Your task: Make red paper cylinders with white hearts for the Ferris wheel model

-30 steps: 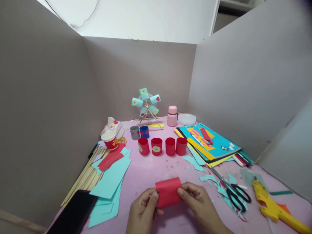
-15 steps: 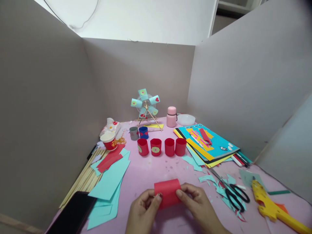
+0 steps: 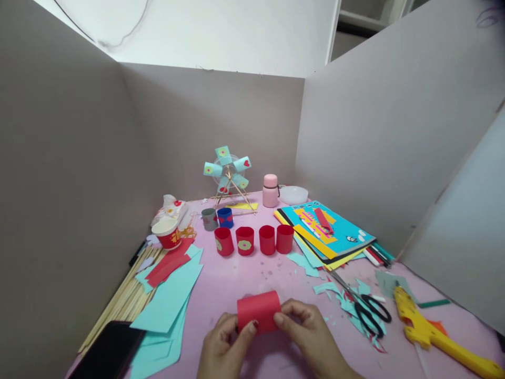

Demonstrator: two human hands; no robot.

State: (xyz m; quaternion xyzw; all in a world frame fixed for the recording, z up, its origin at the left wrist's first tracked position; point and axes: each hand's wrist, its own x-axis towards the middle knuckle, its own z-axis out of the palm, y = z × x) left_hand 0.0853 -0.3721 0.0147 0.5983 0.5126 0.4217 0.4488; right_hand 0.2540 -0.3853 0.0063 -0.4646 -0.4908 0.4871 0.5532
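Note:
Both hands pinch a red paper strip (image 3: 258, 310) curled into a short roll, low in the middle of the pink table (image 3: 236, 273). My left hand (image 3: 224, 345) grips its left end with thumb on the front. My right hand (image 3: 307, 334) grips its right end the same way. Beyond it stand several finished red paper rings (image 3: 254, 240) in a row, two with yellow flower stickers.
Scissors (image 3: 365, 302) and a yellow glue gun (image 3: 428, 334) lie to the right among paper scraps. A coloured paper stack (image 3: 327, 231) is back right. Turquoise sheets (image 3: 169, 300), wooden sticks (image 3: 118, 310) and a black phone (image 3: 106, 352) lie left. A paper ferris wheel (image 3: 228, 173), a pink bottle (image 3: 270, 190) and a red cup (image 3: 168, 233) stand behind.
The hands have tightened the red strip into a slightly smaller roll. The view has shifted a little, so everything sits further left and lower in the picture.

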